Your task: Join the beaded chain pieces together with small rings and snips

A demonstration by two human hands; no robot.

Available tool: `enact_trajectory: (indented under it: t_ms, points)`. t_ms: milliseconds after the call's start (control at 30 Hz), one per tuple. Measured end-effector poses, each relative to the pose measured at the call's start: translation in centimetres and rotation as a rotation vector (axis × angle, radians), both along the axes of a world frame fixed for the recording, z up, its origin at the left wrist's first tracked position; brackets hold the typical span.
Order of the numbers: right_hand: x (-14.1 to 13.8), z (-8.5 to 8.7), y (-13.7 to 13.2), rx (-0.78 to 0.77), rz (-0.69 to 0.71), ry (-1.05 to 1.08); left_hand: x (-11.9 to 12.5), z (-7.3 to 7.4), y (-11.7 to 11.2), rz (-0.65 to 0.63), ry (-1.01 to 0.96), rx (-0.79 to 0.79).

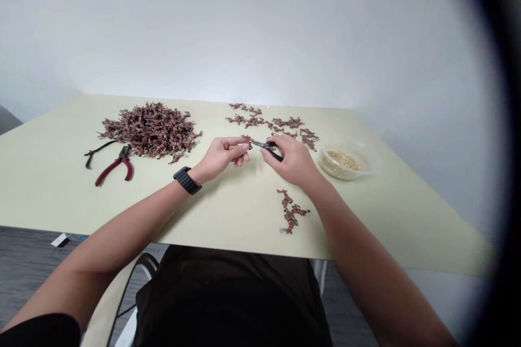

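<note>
My left hand (228,156) pinches a small brown animal-shaped figure (246,139) between thumb and fingers, above the middle of the table. My right hand (292,158) is closed around the black handles of small pliers (270,147). The pliers' thin metal jaws point left and reach the figure in my left hand; whether they grip it I cannot tell. Nearer to me, below my right hand, lie several similar brown figures (291,217). More brown figures (287,122) are spread in loose groups behind my hands.
A large heap of brown figures (152,127) covers the table's back left. Red-handled pliers (118,165) and a black bent tool (97,152) lie before it. On the right, a clear plastic bowl (368,165) holds small gold-coloured pieces (342,160). A wall (244,27) stands behind the table.
</note>
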State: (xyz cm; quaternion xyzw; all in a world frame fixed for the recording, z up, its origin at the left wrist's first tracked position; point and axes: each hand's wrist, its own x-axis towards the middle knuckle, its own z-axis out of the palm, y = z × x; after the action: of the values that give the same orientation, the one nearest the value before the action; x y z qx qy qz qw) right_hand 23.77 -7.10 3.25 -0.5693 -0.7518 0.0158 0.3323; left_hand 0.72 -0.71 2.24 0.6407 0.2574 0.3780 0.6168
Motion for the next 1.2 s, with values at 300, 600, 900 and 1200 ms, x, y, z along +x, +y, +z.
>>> enact_trajectory:
  t_ms: [300,600,900,1200]
  points:
    - [0.5,0.3,-0.1,0.023,0.07,-0.026,-0.5,0.9,0.0,-0.113,-0.04,-0.203]
    - [-0.3,0.7,-0.7,0.013,0.032,-0.042,-0.4,0.6,0.0,-0.103,-0.073,-0.258]
    - [-3.3,-0.2,-0.7,-0.273,0.016,0.5,1.3,-0.5,-1.6,0.148,-0.165,-0.083]
    - [-2.3,-0.8,0.2,-0.366,0.009,0.548,1.3,-0.8,-1.5,0.183,-0.123,-0.066]
